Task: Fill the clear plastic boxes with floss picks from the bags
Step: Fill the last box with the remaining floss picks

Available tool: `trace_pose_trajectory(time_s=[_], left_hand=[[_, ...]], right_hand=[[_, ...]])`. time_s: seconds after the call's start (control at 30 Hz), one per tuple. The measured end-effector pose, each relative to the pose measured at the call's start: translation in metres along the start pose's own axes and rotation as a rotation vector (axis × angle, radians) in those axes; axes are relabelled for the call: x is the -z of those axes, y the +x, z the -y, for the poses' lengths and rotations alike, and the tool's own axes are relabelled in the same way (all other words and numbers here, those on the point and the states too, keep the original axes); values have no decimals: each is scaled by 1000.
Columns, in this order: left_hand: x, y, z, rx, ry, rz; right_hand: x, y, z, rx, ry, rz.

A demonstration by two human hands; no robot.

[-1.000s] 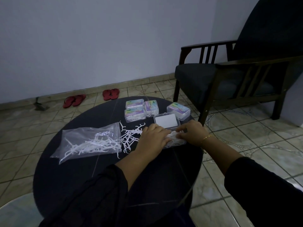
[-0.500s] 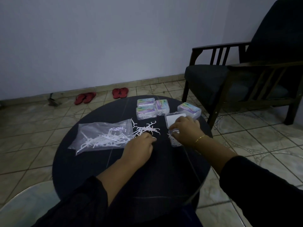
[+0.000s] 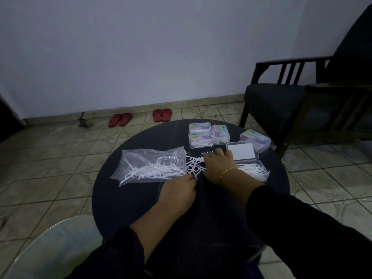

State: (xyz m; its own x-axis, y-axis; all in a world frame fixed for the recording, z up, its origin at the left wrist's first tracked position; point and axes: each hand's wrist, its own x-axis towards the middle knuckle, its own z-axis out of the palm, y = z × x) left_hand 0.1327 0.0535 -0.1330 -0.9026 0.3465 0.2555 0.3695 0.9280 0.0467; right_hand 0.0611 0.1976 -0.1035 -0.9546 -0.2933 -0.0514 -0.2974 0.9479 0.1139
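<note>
Left hand (image 3: 178, 191): fingers curled at the near edge of the loose floss picks (image 3: 194, 168); whether this grip pinches one cannot be told.
Right hand (image 3: 218, 165): lies over the loose picks, fingers bent; grip unclear.
Bag (image 3: 150, 165): left on the desk (image 3: 211, 208), picks inside.
Open box (image 3: 254, 170): right, partly filled.
Closed boxes (image 3: 200, 135): far side.

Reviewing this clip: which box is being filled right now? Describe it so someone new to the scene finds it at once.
Start at the round dark table and go to its right edge, nearest the armchair. The open box lies there beside the right hand, its lid swung back towards the far side. Unlike the four closed boxes with colourful labels behind it, it shows loose white floss picks inside.
</note>
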Motion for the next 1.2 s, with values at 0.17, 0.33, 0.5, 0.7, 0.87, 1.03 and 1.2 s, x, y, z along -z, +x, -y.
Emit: trace_pose_trajectory(time_s=[0.17, 0.33, 0.5, 0.7, 0.87, 1.03, 1.2], left_hand=[[1, 22, 1, -43, 88, -125], [7, 41, 0, 48, 170, 4], [4, 46, -2, 76, 205, 62], [2, 43, -5, 86, 222, 40], [9, 45, -9, 99, 201, 16], [16, 51, -17, 126, 185, 6], [15, 58, -28, 112, 129, 50]], right_hand=[[2, 13, 3, 1, -28, 83], [7, 13, 0, 51, -131, 96], [10, 6, -4, 62, -155, 13], [5, -7, -11, 103, -143, -104], [16, -15, -21, 90, -102, -123], [32, -23, -42, 12, 12, -61], [39, -33, -74, -82, 240, -100]])
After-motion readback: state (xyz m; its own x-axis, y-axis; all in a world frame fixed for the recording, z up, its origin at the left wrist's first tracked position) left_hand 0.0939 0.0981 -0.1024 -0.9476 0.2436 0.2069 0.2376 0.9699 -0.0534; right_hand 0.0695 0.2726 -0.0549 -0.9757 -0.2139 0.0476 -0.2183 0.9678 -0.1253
